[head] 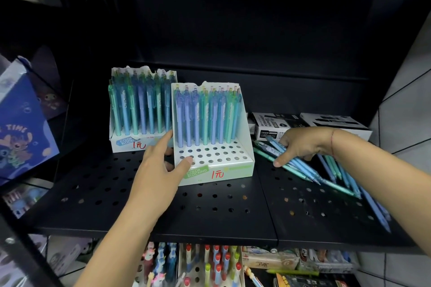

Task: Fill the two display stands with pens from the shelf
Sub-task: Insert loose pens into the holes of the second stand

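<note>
Two white display stands sit on the black perforated shelf (210, 212). The rear stand (126, 142) is packed with blue and green pens. The front stand (240, 168) has pens in its back rows and several bare holes in its front rows. My left hand (163, 165) holds the front stand's left wall, thumb on the holed top and fingers behind the wall. My right hand (300, 144) grips a bunch of blue and green pens (296, 165) lying on the shelf to the right of the stand. More loose pens (345, 177) lie fanned out under my right forearm.
Black-and-white marker boxes (270, 123) stand behind my right hand. A blue cartoon bag (21, 128) hangs at the left. Below the shelf's front edge are more pen displays (210, 263) and stationery packs. A tiled wall (405, 100) is at the right.
</note>
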